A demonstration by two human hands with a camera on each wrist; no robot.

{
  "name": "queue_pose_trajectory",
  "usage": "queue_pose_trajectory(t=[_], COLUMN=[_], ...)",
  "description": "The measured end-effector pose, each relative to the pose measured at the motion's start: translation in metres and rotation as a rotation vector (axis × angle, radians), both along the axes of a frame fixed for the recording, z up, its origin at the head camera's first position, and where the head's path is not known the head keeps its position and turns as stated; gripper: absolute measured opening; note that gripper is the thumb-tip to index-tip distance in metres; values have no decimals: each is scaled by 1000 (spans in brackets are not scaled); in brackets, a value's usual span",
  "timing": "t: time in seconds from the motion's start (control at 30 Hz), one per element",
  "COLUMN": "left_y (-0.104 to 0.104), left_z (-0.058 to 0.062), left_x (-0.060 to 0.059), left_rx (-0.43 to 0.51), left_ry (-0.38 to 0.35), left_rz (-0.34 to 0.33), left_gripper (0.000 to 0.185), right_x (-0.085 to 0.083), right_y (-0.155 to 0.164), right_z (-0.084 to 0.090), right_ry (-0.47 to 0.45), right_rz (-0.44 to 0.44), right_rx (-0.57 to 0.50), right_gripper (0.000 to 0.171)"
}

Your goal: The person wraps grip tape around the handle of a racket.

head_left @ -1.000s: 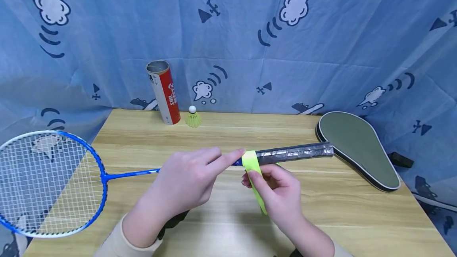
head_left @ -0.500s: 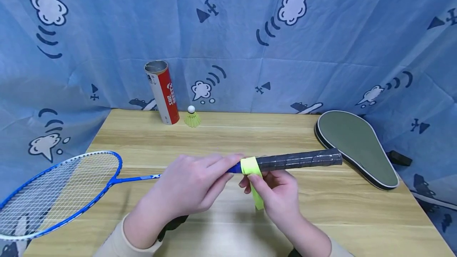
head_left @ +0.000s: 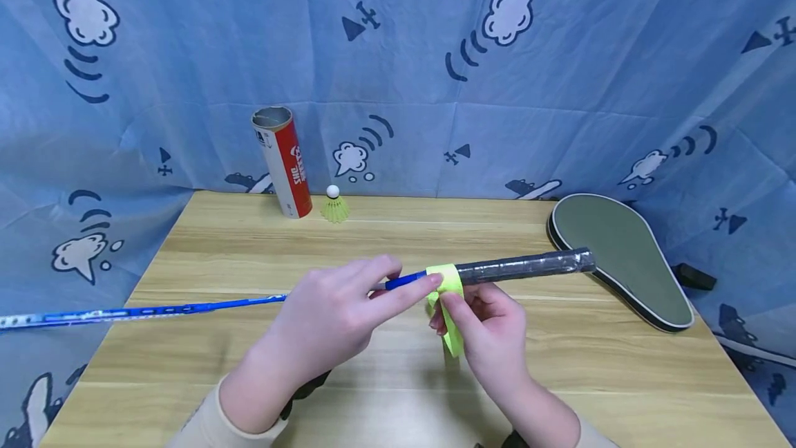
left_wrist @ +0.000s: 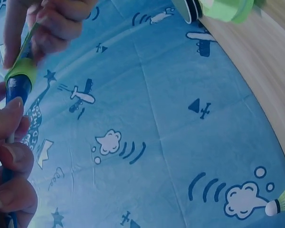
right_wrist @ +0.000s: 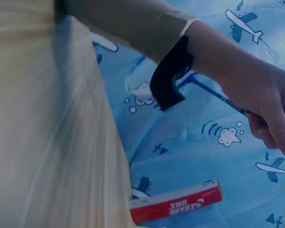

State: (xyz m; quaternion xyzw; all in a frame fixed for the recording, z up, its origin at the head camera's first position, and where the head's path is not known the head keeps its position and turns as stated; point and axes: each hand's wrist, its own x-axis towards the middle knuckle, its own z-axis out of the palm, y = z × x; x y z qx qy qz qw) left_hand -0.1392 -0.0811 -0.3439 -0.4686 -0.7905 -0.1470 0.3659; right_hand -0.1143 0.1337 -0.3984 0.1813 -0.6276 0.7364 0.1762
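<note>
A blue badminton racket (head_left: pixel 251 301) is held above the table, its head turned edge-on in the head view. My left hand (head_left: pixel 342 310) grips the racket's shaft, its index finger pressing on a neon yellow-green grip tape (head_left: pixel 450 281). That tape circles the lower end of the black handle (head_left: pixel 528 266), beside the blue cone (left_wrist: pixel 19 88). My right hand (head_left: pixel 494 334) pinches the tape just below the handle, and a loose length hangs down from the fingers. In the left wrist view, the left fingers (left_wrist: pixel 14 159) curl round the shaft under the cone.
A red and white shuttlecock tube (head_left: pixel 283 161) stands at the back of the wooden table (head_left: pixel 385 240). Beside it is a yellow shuttlecock (head_left: pixel 336 206), cork up. A green paddle-shaped case (head_left: pixel 622 258) lies at the right, behind the handle's end. A blue patterned curtain (head_left: pixel 398 54) hangs behind.
The racket has rolled about its shaft, its head going from face-on to edge-on. My left index finger has shifted right onto the tape; the right hand still pinches the tape.
</note>
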Motion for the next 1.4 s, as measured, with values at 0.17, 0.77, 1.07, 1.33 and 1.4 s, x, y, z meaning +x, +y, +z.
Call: queue_pose_trajectory(t=[0.17, 0.77, 1.07, 1.33, 1.4], left_y=[-4, -8, -8, -8, -7], left_z=[1, 4, 2, 1, 1], left_x=[0, 0, 0, 1, 1], left_rx=[-5, -38, -62, -64, -65], left_ry=[-39, -201, -207, -262, -270], left_rz=[22, -67, -51, -53, -45], left_gripper=[63, 70, 76, 61, 57], right_x=[-2, -2, -3, -4, -2], right_y=[0, -2, -1, -2, -4], right_z=[-1, -6, -4, -6, -8], right_ry=[88, 183, 146, 223, 220], right_rz=[24, -79, -52, -31, -86], right_rx=[45, -25, -21, -72, -65], right_gripper=[10, 22, 24, 10, 8])
